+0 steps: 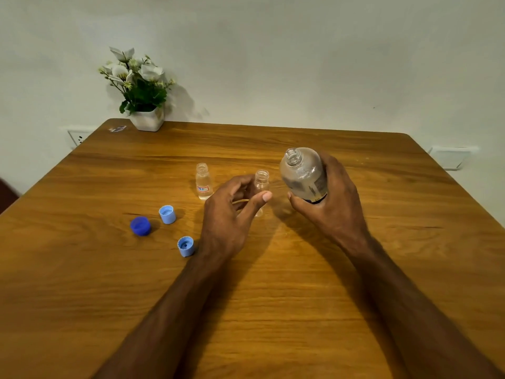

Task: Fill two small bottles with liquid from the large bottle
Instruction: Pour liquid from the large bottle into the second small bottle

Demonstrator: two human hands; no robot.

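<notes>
Two small clear bottles stand uncapped on the wooden table point(273, 269). The left small bottle point(203, 183) carries a red label, holds clear liquid and stands apart from both hands. My left hand point(232, 212) holds the other small bottle point(261, 179) upright, thumb across its front and fingers behind it. Its contents cannot be made out. My right hand point(332, 203) grips the large clear bottle point(303, 170) just right of it. That bottle is lifted off the table and tilted, its open mouth pointing up and to the left.
Three loose caps lie left of my left hand: a dark blue cap point(140, 226) and two light blue caps point(167, 214) point(186, 246). A white pot of flowers point(147, 120) and a small sticker point(117, 129) sit at the far left corner.
</notes>
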